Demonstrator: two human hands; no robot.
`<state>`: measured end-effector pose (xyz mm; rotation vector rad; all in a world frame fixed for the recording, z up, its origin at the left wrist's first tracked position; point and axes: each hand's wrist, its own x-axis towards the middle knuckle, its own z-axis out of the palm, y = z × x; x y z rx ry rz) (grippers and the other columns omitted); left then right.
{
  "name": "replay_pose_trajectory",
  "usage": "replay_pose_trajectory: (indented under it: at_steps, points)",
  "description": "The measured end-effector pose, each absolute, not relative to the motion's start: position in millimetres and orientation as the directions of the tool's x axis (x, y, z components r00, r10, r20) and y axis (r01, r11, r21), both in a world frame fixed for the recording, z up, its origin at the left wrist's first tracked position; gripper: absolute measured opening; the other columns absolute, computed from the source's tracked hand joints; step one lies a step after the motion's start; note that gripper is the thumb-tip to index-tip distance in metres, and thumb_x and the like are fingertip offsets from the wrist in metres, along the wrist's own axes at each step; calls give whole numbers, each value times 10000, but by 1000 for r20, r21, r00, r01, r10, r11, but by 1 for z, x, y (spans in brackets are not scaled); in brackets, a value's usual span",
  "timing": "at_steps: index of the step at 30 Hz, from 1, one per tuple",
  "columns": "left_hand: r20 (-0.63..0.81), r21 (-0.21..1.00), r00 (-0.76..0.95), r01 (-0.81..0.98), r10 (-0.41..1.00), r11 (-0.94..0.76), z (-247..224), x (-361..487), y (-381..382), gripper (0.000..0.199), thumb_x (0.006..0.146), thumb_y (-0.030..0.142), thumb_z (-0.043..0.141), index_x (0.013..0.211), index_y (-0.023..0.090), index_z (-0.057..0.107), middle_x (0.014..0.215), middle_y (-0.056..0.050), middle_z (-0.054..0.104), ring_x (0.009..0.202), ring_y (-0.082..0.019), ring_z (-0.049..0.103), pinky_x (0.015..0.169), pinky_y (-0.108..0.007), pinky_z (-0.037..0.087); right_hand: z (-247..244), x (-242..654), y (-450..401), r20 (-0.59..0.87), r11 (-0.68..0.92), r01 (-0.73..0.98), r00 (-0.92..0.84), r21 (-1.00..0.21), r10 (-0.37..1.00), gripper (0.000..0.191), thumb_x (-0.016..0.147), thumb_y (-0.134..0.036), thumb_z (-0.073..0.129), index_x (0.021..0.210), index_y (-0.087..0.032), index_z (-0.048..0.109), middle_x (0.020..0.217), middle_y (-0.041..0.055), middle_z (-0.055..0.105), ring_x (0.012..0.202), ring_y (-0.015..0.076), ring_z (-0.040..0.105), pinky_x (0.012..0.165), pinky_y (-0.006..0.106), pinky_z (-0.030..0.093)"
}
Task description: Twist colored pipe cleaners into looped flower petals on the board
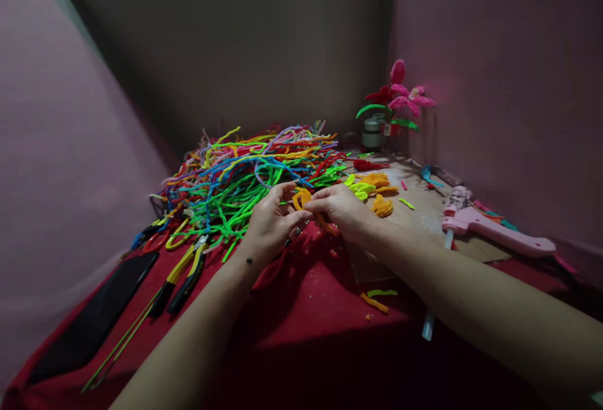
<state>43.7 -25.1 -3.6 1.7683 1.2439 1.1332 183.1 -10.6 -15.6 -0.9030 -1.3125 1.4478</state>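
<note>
An orange pipe cleaner (pixel 301 198), bent into a small loop, is held between both hands above the red cloth. My left hand (pixel 274 218) pinches its left side with thumb and fingers. On the loop's right side, my right hand (pixel 340 209) has its fingers closed, and an orange end hangs below them. Behind my left hand lies a big pile of multicoloured pipe cleaners (pixel 235 196). Right of my right hand, bent orange pieces (pixel 382 206) and yellow-green pieces (pixel 360 189) rest on a brown board (pixel 405 218).
Yellow-black pliers (pixel 181 278), a black phone-like slab (pixel 97 316) and thin green sticks (pixel 123 344) lie at the left. A pink glue gun (pixel 502 231) is at the right, near a glue stick (pixel 428 325). Pink flowers (pixel 406 99) stand in a jar (pixel 372 134) behind.
</note>
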Motion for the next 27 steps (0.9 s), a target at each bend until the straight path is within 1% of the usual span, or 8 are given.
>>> replay_pose_trajectory:
  at_steps: [3, 5, 9, 13, 16, 19, 22, 27]
  points:
    - [284, 885, 185, 327, 941, -332, -4, 44, -25, 500, 630, 187, 672, 1086, 170, 467, 934, -47, 610, 631, -112, 589, 494, -207, 463, -16, 183, -10, 59, -27, -241, -342, -970, 938, 115, 547, -186, 611, 475, -133, 538, 379, -29, 472, 335, 73, 385, 368, 224, 265]
    - [249, 905, 254, 282, 935, -318, -3, 45, -27, 447, 683, 216, 632, 1094, 159, 466, 860, -35, 623, 641, -125, 599, 502, -214, 468, -16, 184, -8, 53, -58, -285, -368, -957, 928, 108, 545, -186, 622, 494, -136, 541, 389, -30, 481, 337, 77, 395, 371, 225, 275]
    - [175, 929, 368, 246, 913, -278, -1, 47, -30, 370, 749, 262, 571, 1082, 158, 450, 698, 3, 612, 515, -120, 588, 441, -218, 459, -14, 186, -6, 42, -76, -306, -361, -949, 932, 136, 580, -170, 614, 485, -136, 522, 401, -17, 493, 347, 76, 402, 376, 226, 270]
    - [142, 943, 398, 225, 906, -246, -1, 48, -32, 459, 747, 234, 565, 1161, 192, 373, 615, 41, 570, 435, -127, 578, 369, -212, 449, -12, 186, -4, 37, -100, -400, -321, -911, 946, 138, 613, -137, 576, 487, -130, 520, 424, -14, 507, 365, 76, 422, 406, 227, 313]
    - [95, 938, 414, 266, 905, -221, -2, 47, -33, 496, 771, 236, 526, 1221, 210, 317, 579, 53, 547, 399, -130, 570, 322, -196, 427, -11, 185, -4, -57, -194, -443, -303, -875, 951, 103, 630, -105, 536, 528, -113, 549, 458, 1, 535, 394, 86, 466, 440, 229, 349]
    - [70, 944, 441, 261, 895, -203, -1, 45, -34, 541, 775, 227, 516, 1263, 229, 282, 556, 54, 549, 376, -129, 559, 298, -183, 406, -10, 184, -4, -141, -258, -437, -282, -862, 949, 108, 640, -82, 503, 549, -104, 557, 458, 12, 536, 398, 84, 462, 442, 225, 351]
    - [28, 965, 476, 217, 879, -149, 2, 42, -35, 510, 766, 234, 539, 1233, 216, 336, 567, 41, 566, 385, -131, 566, 300, -181, 409, -11, 185, -4, -112, -231, -434, -283, -871, 953, 91, 634, -83, 512, 560, -102, 562, 475, 15, 545, 414, 87, 466, 451, 228, 357]
    - [-52, 991, 488, 131, 871, -14, 5, 40, -34, 369, 735, 295, 609, 1053, 168, 473, 695, -4, 589, 446, -121, 592, 321, -178, 433, -12, 186, -4, -8, -119, -408, -265, -905, 964, 115, 619, -129, 553, 507, -130, 525, 447, -7, 514, 390, 85, 433, 422, 237, 320]
